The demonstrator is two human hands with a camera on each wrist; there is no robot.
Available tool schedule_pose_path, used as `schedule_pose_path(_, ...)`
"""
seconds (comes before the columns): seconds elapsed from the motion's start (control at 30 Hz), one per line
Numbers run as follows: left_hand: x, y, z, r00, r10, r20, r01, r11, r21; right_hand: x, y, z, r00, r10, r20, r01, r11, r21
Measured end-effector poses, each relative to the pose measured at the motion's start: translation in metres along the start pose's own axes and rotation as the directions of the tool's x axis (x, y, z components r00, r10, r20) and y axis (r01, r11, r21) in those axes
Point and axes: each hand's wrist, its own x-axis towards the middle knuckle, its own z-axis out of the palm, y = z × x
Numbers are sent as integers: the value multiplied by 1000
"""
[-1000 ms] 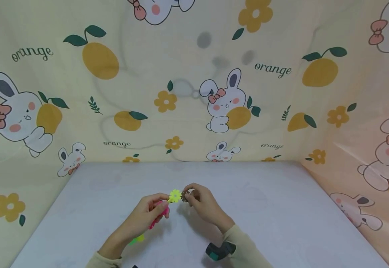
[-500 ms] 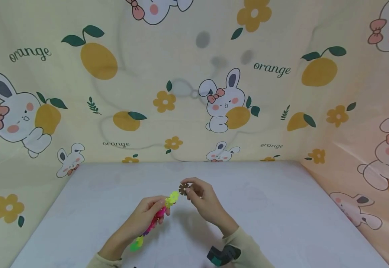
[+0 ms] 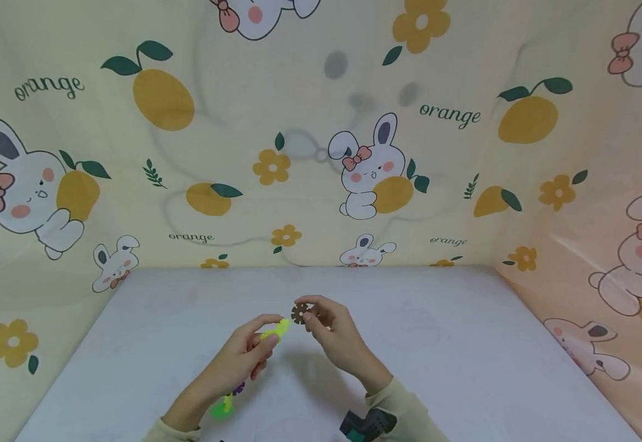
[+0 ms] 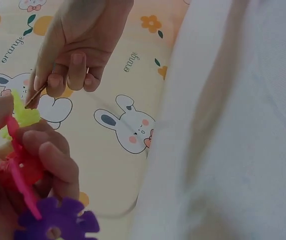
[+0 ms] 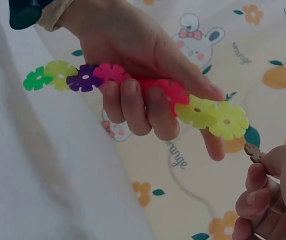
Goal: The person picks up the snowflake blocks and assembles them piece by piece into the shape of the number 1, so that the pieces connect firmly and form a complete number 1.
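Observation:
My left hand (image 3: pixel 243 350) grips a chain of plastic snowflake discs (image 5: pixel 197 110) linked edge to edge. Yellow discs stick out past the thumb, pink and red ones lie under the curled fingers, and a purple disc (image 4: pixel 55 220), a yellow and a green one (image 5: pixel 36 79) trail behind the hand. Between thumb and fingertips my right hand (image 3: pixel 332 331) pinches a brown snowflake disc (image 3: pixel 300 314). In the head view that disc stands just right of the chain's yellow end (image 3: pixel 282 327), with a small gap between them. Both hands are above the white table.
The white table (image 3: pixel 464 356) spreads beneath both arms. Behind it and at the sides hangs a cream cloth (image 3: pixel 310 202) printed with rabbits and oranges. A dark device (image 3: pixel 367 425) is strapped at the right wrist.
The brown disc, first at the chain's yellow end, has come away from it, up and then slightly left. The left hand has shifted its grip and turned the yellow end.

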Motion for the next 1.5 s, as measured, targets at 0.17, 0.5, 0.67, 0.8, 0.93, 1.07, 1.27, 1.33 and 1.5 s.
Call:
schedule_pose_path(0.17,0,1,1,1000,-9,4,9,999,33,-1,-2,1,1000,-2,-1,2,1000,-6)
schedule_pose_path(0.5,1,1,2,998,-67,11,67,997,31,-4,-5,4,1000,-17,-6,17,1000,-3)
schedule_pose_path(0.67,1,0,1,999,-44,29,44,999,21,-6,-5,5,1000,-19,-8,19,1000,-3)
schedule_pose_path(0.8,1,1,2,998,-36,49,36,999,0,-6,-5,5,999,-36,-9,36,999,-7)
schedule_pose_path(0.93,0,3,3,997,-53,54,53,999,-6,-6,-5,5,999,-44,-9,44,999,-7)
schedule_pose_path(1.07,0,5,4,996,-68,51,68,998,-5,-6,-5,5,999,-43,-12,43,999,-8)
schedule_pose_path(1.27,0,6,4,996,-61,68,62,998,-10,-5,-6,6,1000,-26,4,26,999,-32)
schedule_pose_path(1.33,-1,6,4,995,-60,74,61,998,-12,-5,-7,7,1000,-26,11,26,999,-39)
schedule_pose_path(1.5,-1,5,3,995,-48,87,50,998,-23,-5,-9,7,999,-28,36,30,998,-51)
